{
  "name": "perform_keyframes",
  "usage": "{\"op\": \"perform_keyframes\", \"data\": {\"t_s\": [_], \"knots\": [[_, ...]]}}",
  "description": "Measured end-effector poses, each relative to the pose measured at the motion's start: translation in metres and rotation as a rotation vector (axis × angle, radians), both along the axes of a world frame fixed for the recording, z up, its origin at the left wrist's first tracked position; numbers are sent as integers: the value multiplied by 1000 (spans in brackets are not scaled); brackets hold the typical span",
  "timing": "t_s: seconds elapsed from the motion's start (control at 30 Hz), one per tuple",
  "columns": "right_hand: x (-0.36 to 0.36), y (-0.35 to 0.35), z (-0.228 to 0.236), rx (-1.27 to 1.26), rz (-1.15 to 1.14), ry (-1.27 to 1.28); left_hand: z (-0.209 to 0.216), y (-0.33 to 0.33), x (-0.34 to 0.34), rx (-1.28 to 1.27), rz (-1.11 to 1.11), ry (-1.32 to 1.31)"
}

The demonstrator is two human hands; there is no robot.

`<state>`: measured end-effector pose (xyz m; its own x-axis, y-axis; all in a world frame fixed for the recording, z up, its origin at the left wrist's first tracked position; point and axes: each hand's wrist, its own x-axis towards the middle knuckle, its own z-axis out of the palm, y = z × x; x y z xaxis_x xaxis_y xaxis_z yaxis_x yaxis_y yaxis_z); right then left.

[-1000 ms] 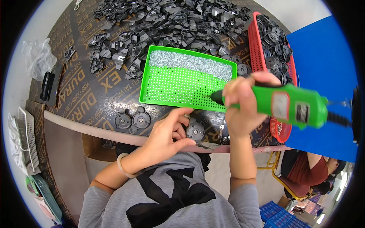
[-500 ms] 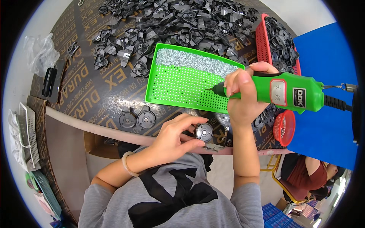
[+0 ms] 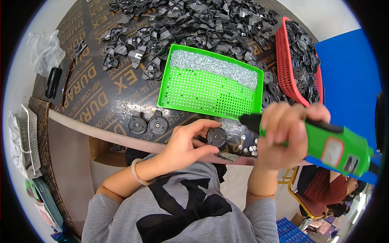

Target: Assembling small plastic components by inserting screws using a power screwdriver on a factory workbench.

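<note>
Between thumb and fingers, my left hand (image 3: 190, 139) grips a round black plastic part (image 3: 216, 137) at the table's near edge. A green electric screwdriver (image 3: 338, 146) is wrapped in my right hand (image 3: 287, 135), held above the table and somewhat blurred. Its dark tip points left toward the near right corner of a green perforated tray (image 3: 194, 92), apart from the round part. Small silver screws (image 3: 214, 64) fill the tray's far side. Left of my left hand lie two similar round parts, one (image 3: 137, 125) beside the other (image 3: 158, 123).
Black plastic pieces (image 3: 194, 24) are heaped along the far table. A red basket (image 3: 287, 60) of round parts stands at the right, with loose ones beside it. Several small silver metal pieces (image 3: 252, 149) lie near my right hand. Another person (image 3: 324, 188) sits at lower right.
My right hand has drawn the screwdriver away from the tray, right and toward me, tilting it. The small silver pieces now show more fully. My left hand keeps its hold, and the part's face looks darker.
</note>
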<state>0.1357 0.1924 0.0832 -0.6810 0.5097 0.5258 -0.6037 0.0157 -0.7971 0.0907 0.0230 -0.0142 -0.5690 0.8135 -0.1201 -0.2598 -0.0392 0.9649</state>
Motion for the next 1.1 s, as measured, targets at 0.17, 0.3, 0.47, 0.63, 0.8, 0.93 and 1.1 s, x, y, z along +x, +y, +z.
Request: {"op": "perform_keyframes", "data": {"t_s": [0.17, 0.3, 0.47, 0.63, 0.8, 0.93, 1.1], "knots": [[29, -19, 6, -56, 116, -96, 3, -1, 1, -80, -42, -12], [31, -18, -3, -28, 152, -120, 3, -1, 2, -47, -10, 99], [29, -12, -9, 37, 238, -124, 5, -2, 2, -63, -14, 74], [27, -11, -11, 41, 255, -120, 2, -4, 2, -73, -8, 114], [24, -15, -15, 40, 242, -106, -3, -4, 2, -71, 16, 158], [24, -17, -15, 60, 249, -93, -1, -4, 3, -64, 40, 149], [26, -17, -18, 17, 258, -91, -2, -7, 4, -91, 17, 127]]}}
